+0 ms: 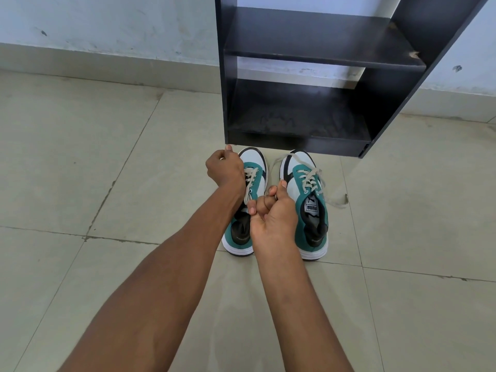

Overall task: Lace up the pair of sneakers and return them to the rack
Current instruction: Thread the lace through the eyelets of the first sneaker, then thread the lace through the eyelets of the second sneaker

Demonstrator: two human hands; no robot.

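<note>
Two teal, white and black sneakers stand side by side on the floor, toes toward the rack. Over the left sneaker [256, 167] my left hand [224, 167] is closed on one end of its cream lace [251, 181]. Just above that shoe's opening, my right hand [273, 213] is closed on the other end. The right sneaker [308, 205] is threaded partway, and its loose lace ends [335, 202] trail onto the floor at its right. The black rack [295, 103] stands right behind the shoes with bare shelves.
The floor is pale tile [107, 157] with dark grout lines. A light wall [107, 28] runs behind the rack. The rack's bottom shelf [295, 116] looks dusty, and its lower front edge sits just beyond the toes.
</note>
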